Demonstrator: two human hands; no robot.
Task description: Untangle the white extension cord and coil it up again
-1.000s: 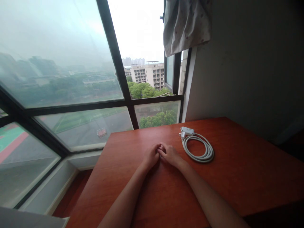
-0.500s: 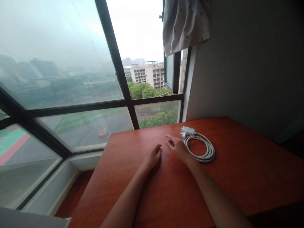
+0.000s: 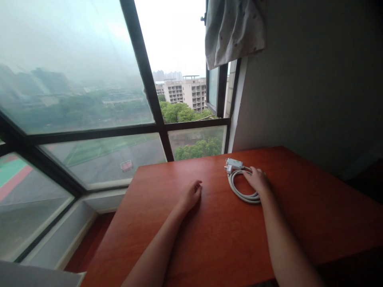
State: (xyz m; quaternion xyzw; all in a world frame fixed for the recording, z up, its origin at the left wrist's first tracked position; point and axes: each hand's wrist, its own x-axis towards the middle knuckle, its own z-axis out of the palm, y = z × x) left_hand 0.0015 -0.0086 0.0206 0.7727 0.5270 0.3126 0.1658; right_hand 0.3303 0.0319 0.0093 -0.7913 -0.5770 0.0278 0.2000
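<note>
A light grey power cable (image 3: 241,196) lies in a round coil on the brown-red tabletop. Its white plug and box-shaped end (image 3: 233,164) sit at the coil's upper left. My right hand (image 3: 257,179) is over the coil's right side, with the thumb reaching into the loop and the fingers curled around the cords. Part of the cable is hidden beneath that hand. My left hand (image 3: 191,194) rests on the table to the left of the coil, fingers loosely bent and apart, with nothing in it.
The wooden table (image 3: 209,239) reaches to a window with dark frames (image 3: 98,136). Above its far edge hangs a pale spotted curtain (image 3: 235,34). A grey wall (image 3: 299,91) stands to the right.
My right hand has moved right, from beside my left hand onto the coiled cable. The left hand stays where it was. The view has shifted slightly.
</note>
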